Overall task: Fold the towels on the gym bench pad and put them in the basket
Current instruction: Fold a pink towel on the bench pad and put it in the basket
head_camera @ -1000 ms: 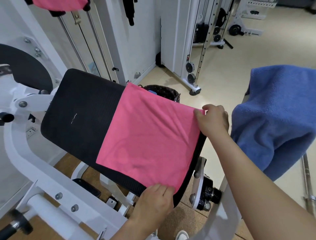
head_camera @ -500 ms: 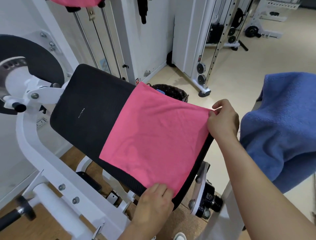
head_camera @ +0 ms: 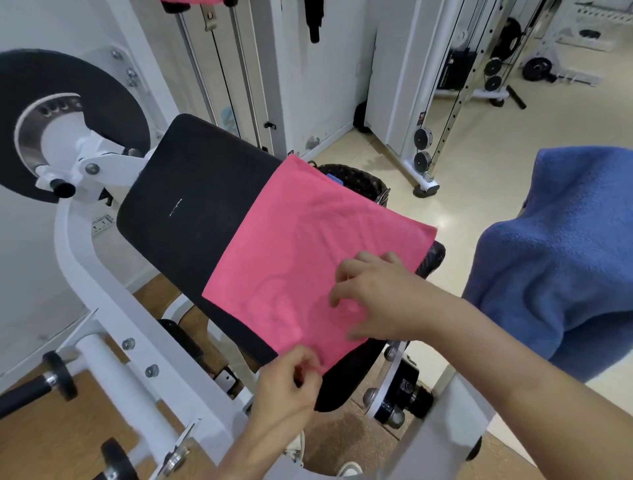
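A pink towel (head_camera: 301, 253) lies spread flat over the right half of the black bench pad (head_camera: 191, 205). My left hand (head_camera: 291, 387) pinches the towel's near corner at the pad's front edge. My right hand (head_camera: 373, 298) hovers over the towel's right part with fingers loosely spread, holding nothing. A blue towel (head_camera: 561, 253) hangs in a heap at the right. The dark woven basket (head_camera: 363, 183) stands on the floor behind the pad, mostly hidden by the pink towel, with something blue inside.
White machine frame (head_camera: 102, 308) and a black round pad (head_camera: 68, 120) stand at left. Cable machines (head_camera: 428, 102) line the back wall. Pale floor (head_camera: 479, 154) lies open beyond the basket. Another pink cloth (head_camera: 191, 1) shows at the top edge.
My right hand let go of the towel's far right corner and moved inward over the towel. My left hand changed from pressing the near corner to pinching it.
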Tool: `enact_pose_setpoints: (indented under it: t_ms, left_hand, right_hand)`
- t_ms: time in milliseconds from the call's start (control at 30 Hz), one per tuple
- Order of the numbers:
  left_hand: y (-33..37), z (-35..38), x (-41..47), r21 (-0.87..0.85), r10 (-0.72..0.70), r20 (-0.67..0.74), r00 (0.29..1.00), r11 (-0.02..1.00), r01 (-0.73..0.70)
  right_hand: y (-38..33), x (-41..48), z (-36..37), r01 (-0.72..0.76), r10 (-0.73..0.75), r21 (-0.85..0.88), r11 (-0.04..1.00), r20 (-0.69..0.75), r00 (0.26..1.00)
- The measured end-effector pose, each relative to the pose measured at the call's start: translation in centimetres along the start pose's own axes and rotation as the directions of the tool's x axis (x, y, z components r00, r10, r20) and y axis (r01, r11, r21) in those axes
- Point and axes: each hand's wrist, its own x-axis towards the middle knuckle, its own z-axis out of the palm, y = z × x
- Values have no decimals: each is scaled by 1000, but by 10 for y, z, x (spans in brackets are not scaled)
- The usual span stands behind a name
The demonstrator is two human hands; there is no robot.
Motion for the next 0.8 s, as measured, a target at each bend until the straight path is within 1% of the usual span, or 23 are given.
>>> enact_pose_setpoints:
  t_ms: [33, 100, 133, 200, 267, 300, 367, 433, 533, 600, 667, 733, 800]
  left_hand:
    - [3, -3, 3, -114, -88, -43, 995, 990, 83]
    - [5, -10, 6, -256, -180, -100, 979, 955, 150]
    - [5, -13, 7, -269, -195, -97, 976, 949, 163]
    - [3, -15, 4, -227, -186, -62, 981, 959, 168]
    - [0, -16, -1, -127, -163, -16, 987, 979, 159]
    - [0, -15, -4, -48, -126, 8, 992, 991, 126]
    - [0, -11, -9, 170, 6, 75, 997, 985, -19]
    - [5, -3, -12, 360, 83, 106, 991, 926, -116]
    - [16, 17, -7, 521, 134, 64, 989, 841, -148]
    - [21, 27, -1, 582, 179, 53, 982, 794, -176]
    - [23, 32, 6, 536, 224, 13, 974, 821, -196]
    - [26, 31, 13, 446, 262, -47, 964, 869, -214]
    - [31, 25, 19, 329, 238, -83, 968, 923, -199]
  right_hand:
    - [0, -1, 4, 21, -18, -66, 998, 43, 999]
    - [3, -4, 12, 36, -27, -149, 988, 60, 998]
    - [6, -4, 16, 37, -31, -168, 985, 40, 999]
    - [12, -5, 22, 61, -67, -163, 985, -34, 997]
    - [17, -5, 25, 60, -77, -145, 988, -114, 990]
    - [18, -5, 25, 55, -72, -133, 990, -128, 989]
    - [21, -5, 23, 50, -65, -105, 993, -144, 987]
    - [21, -5, 22, 55, -66, -85, 995, -141, 988]
    - [19, -5, 18, 48, -54, -60, 997, -109, 993]
    - [18, -4, 16, 25, -28, -46, 999, -64, 998]
    - [17, -4, 13, 18, -20, -43, 999, -51, 999]
    - [16, -4, 11, 5, -6, -30, 1000, -31, 999]
    - [17, -3, 9, -9, 10, -16, 1000, 9, 1000]
